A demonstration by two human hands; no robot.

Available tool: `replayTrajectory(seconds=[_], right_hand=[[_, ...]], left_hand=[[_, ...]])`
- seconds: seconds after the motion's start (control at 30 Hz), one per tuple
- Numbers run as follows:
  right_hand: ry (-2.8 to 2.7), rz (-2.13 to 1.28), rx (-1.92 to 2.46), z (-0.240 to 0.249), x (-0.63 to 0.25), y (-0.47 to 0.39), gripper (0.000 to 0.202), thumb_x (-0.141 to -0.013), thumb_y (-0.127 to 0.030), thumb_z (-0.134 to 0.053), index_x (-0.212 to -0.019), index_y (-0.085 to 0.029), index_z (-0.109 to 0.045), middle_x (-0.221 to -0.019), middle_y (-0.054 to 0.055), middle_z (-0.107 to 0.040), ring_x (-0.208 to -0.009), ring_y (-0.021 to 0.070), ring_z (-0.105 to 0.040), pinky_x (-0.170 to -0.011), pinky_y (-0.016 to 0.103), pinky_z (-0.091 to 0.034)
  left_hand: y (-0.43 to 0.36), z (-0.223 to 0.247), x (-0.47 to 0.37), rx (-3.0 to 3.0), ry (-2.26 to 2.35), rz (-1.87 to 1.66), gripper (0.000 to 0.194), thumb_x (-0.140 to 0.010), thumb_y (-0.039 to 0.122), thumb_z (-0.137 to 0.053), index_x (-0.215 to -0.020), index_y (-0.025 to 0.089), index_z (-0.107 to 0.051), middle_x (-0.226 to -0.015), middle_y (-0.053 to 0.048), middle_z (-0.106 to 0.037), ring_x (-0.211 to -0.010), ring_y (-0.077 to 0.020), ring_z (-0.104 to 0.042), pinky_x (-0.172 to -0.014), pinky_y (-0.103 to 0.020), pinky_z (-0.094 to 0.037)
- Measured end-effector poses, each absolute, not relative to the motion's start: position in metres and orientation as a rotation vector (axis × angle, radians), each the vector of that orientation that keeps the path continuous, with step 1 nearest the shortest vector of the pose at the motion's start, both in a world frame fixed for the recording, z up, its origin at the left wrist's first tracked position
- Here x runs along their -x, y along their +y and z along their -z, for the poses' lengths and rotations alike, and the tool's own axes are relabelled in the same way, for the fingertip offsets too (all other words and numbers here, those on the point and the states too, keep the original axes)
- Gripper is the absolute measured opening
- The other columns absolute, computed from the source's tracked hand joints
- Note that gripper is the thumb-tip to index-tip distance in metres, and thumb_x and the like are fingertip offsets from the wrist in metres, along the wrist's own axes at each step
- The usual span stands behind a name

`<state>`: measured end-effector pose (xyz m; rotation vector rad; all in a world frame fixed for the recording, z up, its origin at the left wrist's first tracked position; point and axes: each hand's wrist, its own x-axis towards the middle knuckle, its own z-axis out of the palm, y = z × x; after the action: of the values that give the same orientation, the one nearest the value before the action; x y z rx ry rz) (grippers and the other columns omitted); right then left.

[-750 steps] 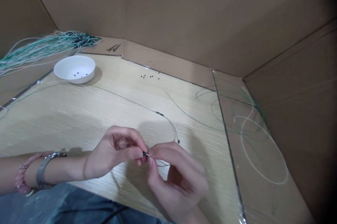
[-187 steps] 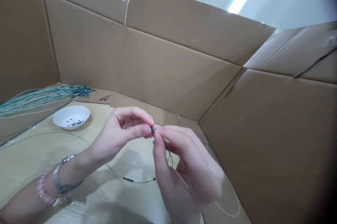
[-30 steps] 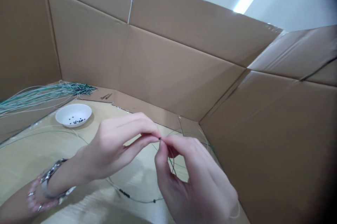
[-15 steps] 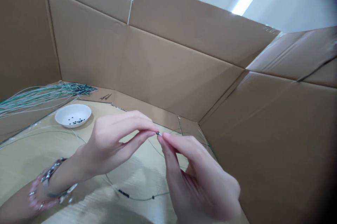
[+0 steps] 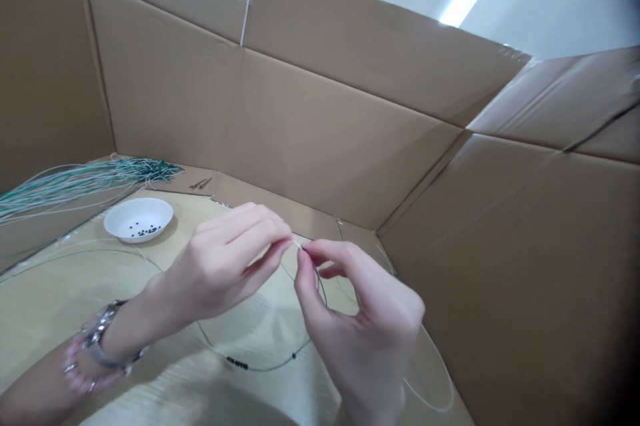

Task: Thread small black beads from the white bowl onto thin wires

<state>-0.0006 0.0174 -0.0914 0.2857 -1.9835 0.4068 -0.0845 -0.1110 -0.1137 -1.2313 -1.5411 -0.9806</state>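
Observation:
My left hand (image 5: 230,263) pinches the pale end of a thin cord (image 5: 297,243) between thumb and fingertips. Just to its right, my right hand (image 5: 360,313) pinches at a small dark bead (image 5: 302,249), mostly covered by the fingertips, on that cord. Below the hands the green cord curves over the table, carrying a row of black beads (image 5: 237,363) and one separate black bead (image 5: 294,356).
A white bowl (image 5: 139,219) with several small black beads stands at the left. Behind it lie a bundle of green and white cords (image 5: 145,169) and small metal pieces (image 5: 201,183). Cardboard walls (image 5: 340,139) enclose the table (image 5: 45,299).
The fingertips have moved slightly apart, showing a short pale stretch of cord. My right hand has shifted left and up, and a cord loop now shows at its right.

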Motion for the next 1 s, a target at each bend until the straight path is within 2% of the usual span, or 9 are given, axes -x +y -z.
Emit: replayTrajectory(seconds=[0.2, 0.23, 0.3, 0.4, 0.5, 0.6, 0.77, 0.87, 1.0], right_hand=[[-2.782, -0.164, -0.082, 0.106, -0.01, 0.059, 0.016, -0.06, -0.007, -0.058, -0.053, -0.021, -0.06, -0.049, -0.005, -0.058, -0.046, 0.0132, -0.058, -0.044, 0.022, -0.04], [-2.848, -0.128, -0.07, 0.108, -0.01, 0.064, 0.015, -0.061, -0.007, -0.06, -0.058, -0.021, -0.064, -0.053, -0.004, -0.062, -0.05, 0.0157, -0.061, -0.045, 0.024, -0.041], [-2.855, -0.222, -0.128, 0.108, -0.004, 0.068, 0.024, -0.066, -0.015, -0.067, -0.088, -0.023, -0.07, -0.08, 0.002, -0.072, -0.075, 0.0221, -0.069, -0.059, 0.03, -0.052], [-2.66, -0.721, -0.299, 0.104, 0.014, 0.059, 0.047, -0.078, -0.031, -0.065, -0.123, -0.024, -0.052, -0.119, 0.007, -0.063, -0.11, 0.021, -0.06, -0.088, 0.037, -0.051], [-2.441, -1.141, -0.306, 0.107, 0.034, 0.044, 0.026, -0.091, -0.032, -0.048, -0.115, -0.021, -0.05, -0.101, 0.005, -0.066, -0.088, 0.0125, -0.063, -0.075, 0.027, -0.052], [-2.372, -1.095, -0.179, 0.115, 0.049, 0.04, 0.015, -0.094, -0.029, -0.042, -0.091, -0.018, -0.052, -0.077, 0.0, -0.061, -0.065, 0.0097, -0.056, -0.06, 0.022, -0.044], [-2.329, -1.027, -0.078, 0.124, 0.058, 0.047, 0.014, -0.091, -0.025, -0.046, -0.079, -0.018, -0.049, -0.07, -0.002, -0.056, -0.059, 0.009, -0.05, -0.054, 0.022, -0.036], [-2.282, -1.037, -0.07, 0.122, 0.055, 0.048, 0.014, -0.092, -0.025, -0.045, -0.081, -0.019, -0.049, -0.072, -0.002, -0.056, -0.06, 0.0087, -0.05, -0.055, 0.021, -0.037], [-2.249, -1.051, -0.09, 0.117, 0.05, 0.045, 0.012, -0.091, -0.025, -0.045, -0.081, -0.019, -0.049, -0.073, -0.002, -0.055, -0.06, 0.0077, -0.049, -0.052, 0.02, -0.036]], left_hand=[[-0.131, 0.105, 0.111, 0.997, -1.562, 0.968, 0.011, -0.08, 0.007, -0.057, -0.08, 0.018, -0.058, -0.069, 0.0, -0.06, -0.062, -0.0106, -0.054, -0.058, -0.023, -0.046], [-0.133, 0.105, 0.115, 0.99, -1.562, 0.974, 0.01, -0.08, 0.008, -0.058, -0.08, 0.018, -0.058, -0.069, 0.0, -0.059, -0.062, -0.0104, -0.054, -0.057, -0.023, -0.045], [-0.132, 0.105, 0.119, 1.085, -1.62, 1.004, 0.008, -0.081, 0.009, -0.058, -0.079, 0.017, -0.057, -0.069, 0.001, -0.059, -0.062, -0.0095, -0.054, -0.057, -0.022, -0.044], [-0.12, 0.112, 0.121, 1.352, -1.781, 1.057, 0.006, -0.084, 0.01, -0.055, -0.081, 0.015, -0.058, -0.071, 0.001, -0.06, -0.062, -0.008, -0.054, -0.059, -0.02, -0.043], [-0.103, 0.121, 0.123, 1.458, -1.822, 1.184, 0.009, -0.087, 0.013, -0.052, -0.08, 0.014, -0.058, -0.07, 0.001, -0.06, -0.061, -0.008, -0.054, -0.058, -0.019, -0.043], [-0.09, 0.129, 0.135, 1.437, -1.874, 1.341, 0.014, -0.088, 0.02, -0.052, -0.078, 0.014, -0.059, -0.071, -0.001, -0.062, -0.064, -0.0098, -0.055, -0.058, -0.02, -0.044], [-0.076, 0.167, 0.187, 1.258, -2.342, 1.299, 0.03, -0.094, 0.034, -0.041, -0.097, 0.014, -0.062, -0.096, -0.008, -0.067, -0.085, -0.015, -0.062, -0.073, -0.025, -0.049], [-0.072, 0.21, 0.222, 1.153, -2.59, 1.123, 0.022, -0.088, 0.032, -0.055, -0.085, 0.011, -0.062, -0.082, -0.006, -0.065, -0.077, -0.0156, -0.061, -0.073, -0.031, -0.05], [-0.072, 0.259, 0.244, 1.073, -2.816, 0.971, 0.024, -0.09, 0.033, -0.055, -0.094, 0.011, -0.06, -0.088, -0.004, -0.063, -0.078, -0.0143, -0.061, -0.073, -0.033, -0.052]])
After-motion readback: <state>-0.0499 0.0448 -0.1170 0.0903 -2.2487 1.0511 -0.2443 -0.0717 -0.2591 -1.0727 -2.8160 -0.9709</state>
